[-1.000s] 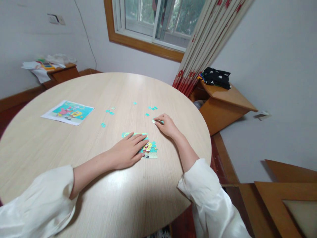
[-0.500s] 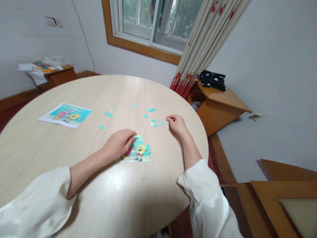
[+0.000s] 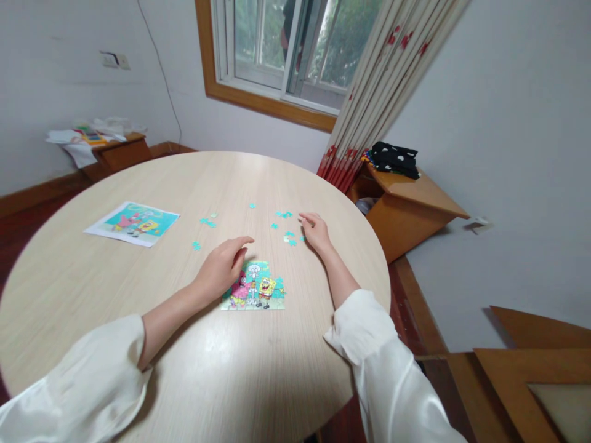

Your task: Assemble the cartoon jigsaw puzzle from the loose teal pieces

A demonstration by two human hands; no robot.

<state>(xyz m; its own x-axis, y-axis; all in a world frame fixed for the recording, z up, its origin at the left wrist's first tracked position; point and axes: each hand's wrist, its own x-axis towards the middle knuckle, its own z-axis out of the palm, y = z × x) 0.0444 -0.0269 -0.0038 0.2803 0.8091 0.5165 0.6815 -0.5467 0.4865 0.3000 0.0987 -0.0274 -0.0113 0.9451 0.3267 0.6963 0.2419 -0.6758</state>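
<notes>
A partly joined cartoon jigsaw (image 3: 256,289) lies on the round wooden table (image 3: 138,295) in front of me. My left hand (image 3: 221,269) rests at the jigsaw's left edge, fingers stretched toward its top and holding nothing. My right hand (image 3: 314,230) lies farther right with its fingers loosely curled beside a small cluster of loose teal pieces (image 3: 290,238). More teal pieces (image 3: 285,214) and further teal pieces (image 3: 207,221) are scattered beyond. Whether the right fingers hold a piece is hidden.
A printed reference picture (image 3: 133,223) lies at the table's left. A wooden box (image 3: 406,206) with dark spotted cloth (image 3: 394,157) stands right of the table by a curtain (image 3: 369,104). A low shelf with papers (image 3: 99,138) is at the far left wall.
My left hand has slid off the jigsaw to its left edge, uncovering the picture. My right hand drew back from the loose pieces and now sits beside them.
</notes>
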